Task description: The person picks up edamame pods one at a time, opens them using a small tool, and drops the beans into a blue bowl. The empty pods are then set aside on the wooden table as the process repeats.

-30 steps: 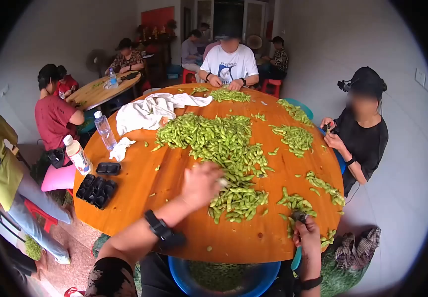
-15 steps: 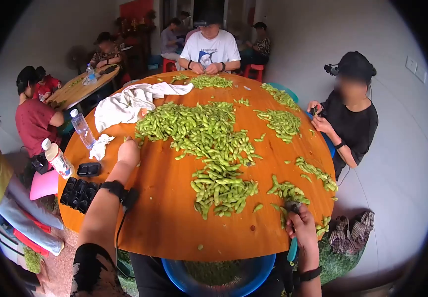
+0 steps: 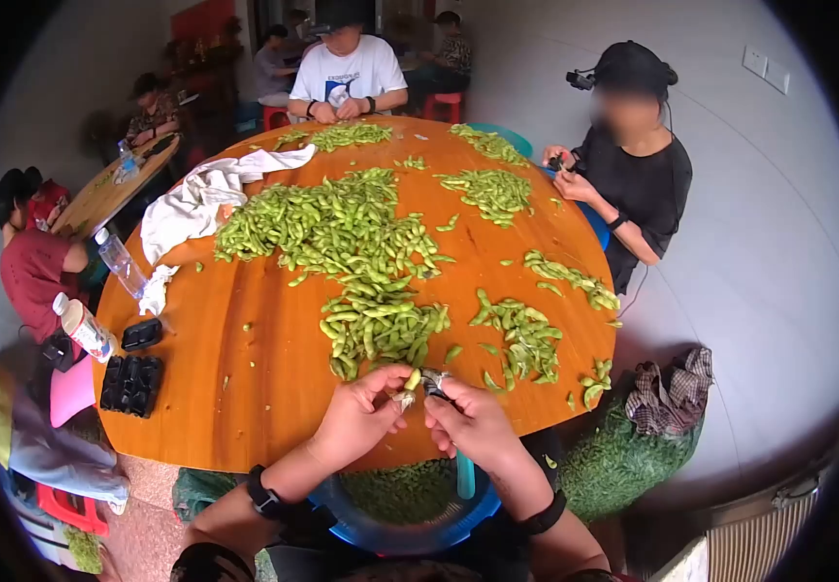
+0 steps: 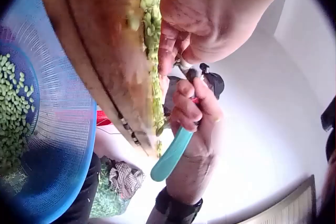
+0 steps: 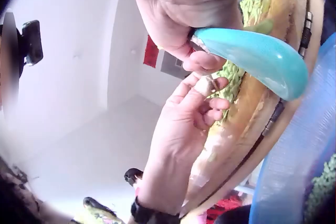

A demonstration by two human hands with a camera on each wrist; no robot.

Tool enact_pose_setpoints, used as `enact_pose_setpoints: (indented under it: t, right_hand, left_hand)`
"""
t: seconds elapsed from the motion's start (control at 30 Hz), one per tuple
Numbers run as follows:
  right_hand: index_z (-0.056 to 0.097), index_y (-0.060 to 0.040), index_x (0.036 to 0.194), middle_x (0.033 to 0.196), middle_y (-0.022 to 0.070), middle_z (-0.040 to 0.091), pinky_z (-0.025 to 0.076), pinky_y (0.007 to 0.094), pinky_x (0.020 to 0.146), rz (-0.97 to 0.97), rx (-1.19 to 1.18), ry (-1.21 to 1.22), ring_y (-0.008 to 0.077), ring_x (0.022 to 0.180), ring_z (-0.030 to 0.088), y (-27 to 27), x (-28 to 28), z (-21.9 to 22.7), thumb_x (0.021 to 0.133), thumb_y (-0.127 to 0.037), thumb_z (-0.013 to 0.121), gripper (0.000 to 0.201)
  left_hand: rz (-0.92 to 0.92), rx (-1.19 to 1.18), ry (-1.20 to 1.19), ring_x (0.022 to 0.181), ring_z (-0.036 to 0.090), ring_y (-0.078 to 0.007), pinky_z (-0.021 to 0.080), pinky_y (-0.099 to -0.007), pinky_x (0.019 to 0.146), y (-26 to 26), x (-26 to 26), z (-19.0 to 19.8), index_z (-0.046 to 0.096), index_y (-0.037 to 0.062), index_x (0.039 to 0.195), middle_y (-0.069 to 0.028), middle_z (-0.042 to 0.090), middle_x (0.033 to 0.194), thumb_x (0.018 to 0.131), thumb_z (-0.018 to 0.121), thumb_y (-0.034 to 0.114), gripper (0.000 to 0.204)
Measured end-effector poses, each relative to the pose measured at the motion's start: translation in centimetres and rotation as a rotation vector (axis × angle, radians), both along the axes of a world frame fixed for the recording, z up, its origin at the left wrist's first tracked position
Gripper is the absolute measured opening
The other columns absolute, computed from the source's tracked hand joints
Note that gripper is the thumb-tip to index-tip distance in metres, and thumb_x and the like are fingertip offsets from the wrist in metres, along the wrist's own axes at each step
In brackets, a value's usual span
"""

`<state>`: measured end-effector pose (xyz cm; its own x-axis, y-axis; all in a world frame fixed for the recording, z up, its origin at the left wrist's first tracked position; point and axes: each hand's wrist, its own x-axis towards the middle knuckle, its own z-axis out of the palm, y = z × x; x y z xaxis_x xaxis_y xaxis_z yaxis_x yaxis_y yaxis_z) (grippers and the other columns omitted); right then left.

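At the table's near edge, my left hand (image 3: 356, 419) pinches a green pod (image 3: 413, 379) between thumb and fingers. Right beside it, my right hand (image 3: 473, 424) grips a tool with a teal handle (image 3: 465, 475), its dark head close to the pod. The left wrist view shows the right hand (image 4: 191, 113) curled round the teal handle (image 4: 173, 153). In the right wrist view the left hand (image 5: 184, 124) faces the tool hand, fingertips close together. Beyond both hands lies a large pile of pods (image 3: 371, 325) on the wooden table (image 3: 274, 388).
Below the table edge sits a blue basket (image 3: 342, 529) holding green beans. Black trays (image 3: 130, 385), bottles (image 3: 121, 262) and a white cloth (image 3: 182, 213) stand at the left. Smaller pod piles (image 3: 526, 335) lie to the right. People sit across and at the right.
My left hand has come back from the table's left side to the near edge, now with a pod. My right hand has moved left with the tool to meet it. The head view has shifted.
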<state>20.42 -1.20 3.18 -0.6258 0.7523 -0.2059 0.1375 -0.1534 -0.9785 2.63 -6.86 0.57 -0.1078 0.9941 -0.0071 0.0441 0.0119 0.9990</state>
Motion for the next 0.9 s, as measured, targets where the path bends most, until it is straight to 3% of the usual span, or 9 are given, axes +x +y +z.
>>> enact_pose_setpoints:
  t: [0.13,0.2,0.3,0.33,0.4,0.6,0.73,0.8,0.9]
  right_hand:
    - [0.056,-0.0029,0.098,0.069,0.0002,0.055,0.044,0.0225,0.045,0.0,-0.064,0.01,0.006,0.052,0.053,-0.6,0.7,-0.4,0.094,-0.013,0.053,0.012]
    - [0.055,-0.0025,0.096,0.069,0.0002,0.055,0.044,0.0226,0.046,-0.008,0.052,0.03,0.0061,0.052,0.052,-1.3,0.8,-0.5,0.094,-0.012,0.053,0.01]
    - [0.054,-0.0037,0.088,0.069,-0.001,0.053,0.04,0.0205,0.043,-0.048,0.162,0.048,0.0049,0.052,0.051,-1.5,0.4,-1.7,0.095,-0.011,0.052,0.011]
    - [0.054,-0.0037,0.088,0.069,-0.001,0.053,0.04,0.0205,0.043,-0.05,0.162,0.048,0.0049,0.052,0.051,-1.6,0.4,-2.1,0.095,-0.011,0.052,0.011]
    - [0.054,-0.0057,0.09,0.07,-0.0014,0.053,0.039,0.0196,0.044,-0.05,0.181,0.065,0.0046,0.053,0.05,-1.6,0.3,-2.5,0.095,-0.01,0.052,0.007]
    - [0.056,-0.0093,0.099,0.07,-0.0028,0.052,0.035,0.0181,0.043,-0.058,-0.003,0.149,0.0034,0.051,0.046,-1.5,0.1,-2.4,0.095,-0.009,0.051,0.006]
    - [0.057,-0.0078,0.1,0.07,-0.0033,0.052,0.039,0.0201,0.046,-0.098,0.003,0.167,0.0045,0.055,0.048,-1.8,-0.7,-3.5,0.094,-0.008,0.052,0.007]
    - [0.057,-0.0085,0.099,0.07,-0.0032,0.051,0.037,0.0198,0.046,-0.139,-0.042,0.204,0.0043,0.054,0.047,-1.8,-1.1,-3.6,0.094,-0.008,0.052,0.007]
    - [0.057,-0.0094,0.101,0.068,-0.003,0.05,0.035,0.02,0.043,-0.152,-0.2,0.245,0.0042,0.051,0.044,-1.9,-1.2,-3.0,0.094,-0.009,0.052,0.008]
  left_hand:
    - [-0.001,0.031,0.21,0.075,0.066,-0.0159,0.055,-0.0284,0.067,-0.2,0.6,0.0,0.053,0.0045,0.126,-0.0111,0.063,0.107,0.086,0.058,-0.001,0.04]
    - [-0.002,0.218,0.589,0.087,0.066,-0.0277,0.054,-0.0338,0.075,-0.4,1.1,0.9,0.053,0.0063,0.127,-0.0163,0.062,0.108,0.083,0.06,0.0,0.045]
    - [0.001,0.297,0.611,0.097,0.062,-0.0352,0.052,-0.0369,0.081,-0.2,1.5,0.6,0.053,0.0079,0.128,-0.0188,0.061,0.109,0.082,0.06,0.001,0.046]
    - [-0.001,0.297,0.611,0.097,0.062,-0.0352,0.052,-0.0369,0.081,0.0,1.4,0.3,0.053,0.0079,0.128,-0.0188,0.061,0.109,0.082,0.06,0.001,0.046]
    - [0.002,0.354,0.613,0.074,0.065,-0.0146,0.054,-0.0274,0.066,0.2,1.4,-0.4,0.053,0.007,0.128,-0.0127,0.063,0.097,0.082,0.056,-0.008,0.049]
    - [-0.082,0.241,0.333,0.071,0.063,-0.0123,0.052,-0.0257,0.062,0.2,1.1,-1.2,0.053,0.0065,0.127,-0.0089,0.06,0.094,0.085,0.05,-0.008,0.045]
    - [-0.073,0.263,0.355,0.068,0.061,-0.0114,0.051,-0.0246,0.062,0.2,0.9,-1.4,0.052,0.006,0.127,-0.008,0.061,0.094,0.086,0.049,-0.009,0.044]
    - [-0.059,0.228,0.362,0.083,0.065,-0.0238,0.053,-0.0317,0.073,0.3,0.7,-1.6,0.054,0.0023,0.123,-0.0155,0.063,0.105,0.084,0.053,-0.006,0.04]
    - [-0.049,0.242,0.426,0.093,0.065,-0.0288,0.052,-0.0329,0.08,0.2,0.5,-1.1,0.055,0.0026,0.122,-0.0177,0.063,0.108,0.084,0.054,-0.005,0.039]
